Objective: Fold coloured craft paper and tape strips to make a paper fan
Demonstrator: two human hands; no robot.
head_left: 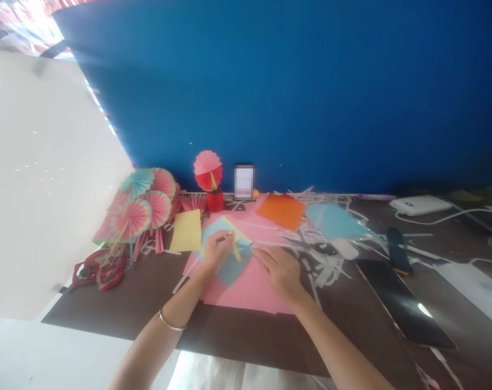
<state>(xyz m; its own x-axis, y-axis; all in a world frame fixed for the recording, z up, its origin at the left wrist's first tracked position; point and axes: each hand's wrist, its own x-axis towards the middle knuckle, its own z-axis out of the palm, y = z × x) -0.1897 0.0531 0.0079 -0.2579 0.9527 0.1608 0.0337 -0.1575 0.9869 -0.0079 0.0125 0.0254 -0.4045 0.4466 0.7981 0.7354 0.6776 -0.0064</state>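
Note:
My left hand (217,250) is closed, its thumb and fingertips pinching a narrow yellow paper strip (237,252). Under it lies a light blue paper square (231,272), turned like a diamond, with yellow strips along its upper edges. My right hand (279,269) has its fingers stretched out low over the work, the fingertips at the right corner of the blue square. Whether they grip that corner is too blurred to make out. Both hands are above a large pink paper sheet (241,297) on the dark table.
Pleated paper fans (134,214) stand at left beside a red patterned item (103,268). Behind are a red pot (215,200) with a pink rosette and an upright phone (244,181). Yellow (186,231), orange (282,210) and blue paper (337,220), paper scraps and a large phone (404,300) lie around.

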